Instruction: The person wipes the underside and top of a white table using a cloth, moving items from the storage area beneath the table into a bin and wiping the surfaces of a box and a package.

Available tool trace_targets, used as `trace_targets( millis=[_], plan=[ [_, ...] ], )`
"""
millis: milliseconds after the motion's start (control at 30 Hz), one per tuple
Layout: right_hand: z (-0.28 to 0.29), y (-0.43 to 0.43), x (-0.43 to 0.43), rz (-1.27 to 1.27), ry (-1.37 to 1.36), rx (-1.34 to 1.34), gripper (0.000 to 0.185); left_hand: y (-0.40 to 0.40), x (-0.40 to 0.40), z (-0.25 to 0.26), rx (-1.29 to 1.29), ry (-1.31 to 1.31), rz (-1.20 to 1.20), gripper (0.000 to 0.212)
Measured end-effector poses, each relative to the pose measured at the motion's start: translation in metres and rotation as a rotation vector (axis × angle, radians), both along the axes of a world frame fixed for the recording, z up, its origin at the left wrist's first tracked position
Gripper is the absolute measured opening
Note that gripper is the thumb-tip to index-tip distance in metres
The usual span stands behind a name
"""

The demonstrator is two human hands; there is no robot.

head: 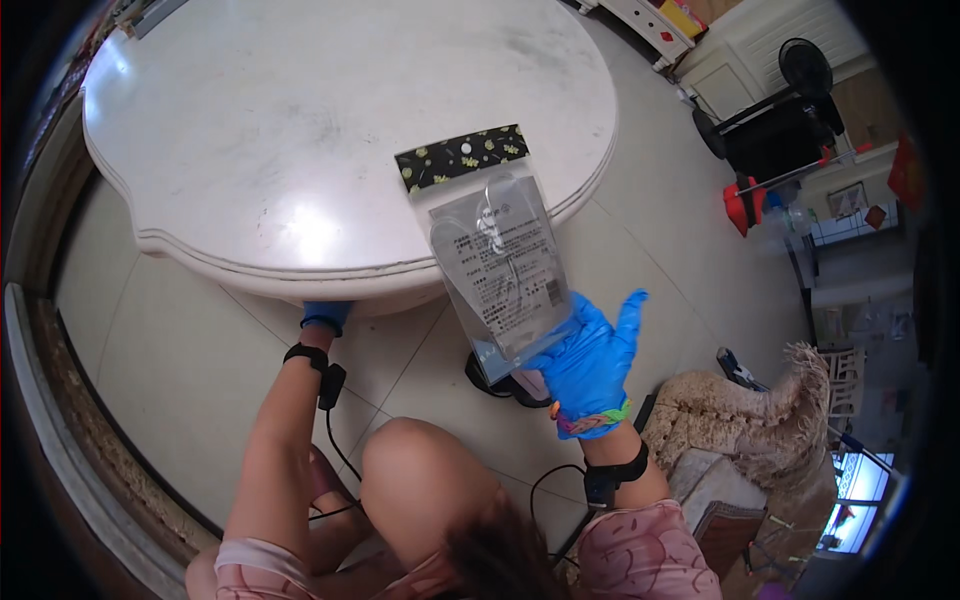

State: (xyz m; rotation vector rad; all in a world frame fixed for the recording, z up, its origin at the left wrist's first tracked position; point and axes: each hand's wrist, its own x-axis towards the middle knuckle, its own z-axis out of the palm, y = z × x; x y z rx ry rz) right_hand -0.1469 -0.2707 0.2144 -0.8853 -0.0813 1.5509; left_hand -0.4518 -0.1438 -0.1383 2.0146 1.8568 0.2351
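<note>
My right hand [592, 356], in a blue disposable glove, has its fingers beneath the lower right part of a clear plastic packet [499, 262]. Its thumb sticks out to the side, away from the packet. A black header with yellow flowers and a hang hole tops the packet. Inside, a grey printed card shows with clear rounded outlines resembling insoles. The packet is tilted, its upper part overlapping the table's edge in view. My left hand [328, 311], also blue-gloved, reaches under the rim of the white oval table [360, 97]. Its fingers are hidden there.
A dark shoe [517, 386] is on the tiled floor [405, 360] below the packet. A fringed brown sofa cover [720, 420] lies at right. Farther off are a black fan [806, 66] and a white cabinet [637, 26]. Cables run from bands on both wrists.
</note>
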Motion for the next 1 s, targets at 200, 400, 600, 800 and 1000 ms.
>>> trace_targets(
  millis=[200, 400, 600, 800, 1000],
  plan=[
    [0.017, 0.0, -0.016, 0.162, -0.343, 0.092, 0.046, -0.003, -0.006, 0.114, 0.104, -0.48, -0.229, 0.028],
    [0.018, 0.007, -0.036, 0.139, -0.491, 0.119, 0.036, -0.07, 0.039, 0.325, -0.216, -0.483, -0.454, 0.032],
    [0.021, 0.012, -0.063, 0.202, -0.588, 0.114, 0.028, -0.074, 0.059, 0.421, 0.219, -0.921, -0.444, 0.021],
    [0.012, 0.021, -0.079, 0.239, -0.577, 0.136, 0.028, -0.024, 0.116, 0.398, 0.738, -0.356, -0.735, 0.022],
    [0.022, 0.013, -0.08, 0.174, -0.619, 0.151, 0.024, 0.022, 0.064, 0.398, 0.612, -0.305, -0.467, 0.026]
  ],
)
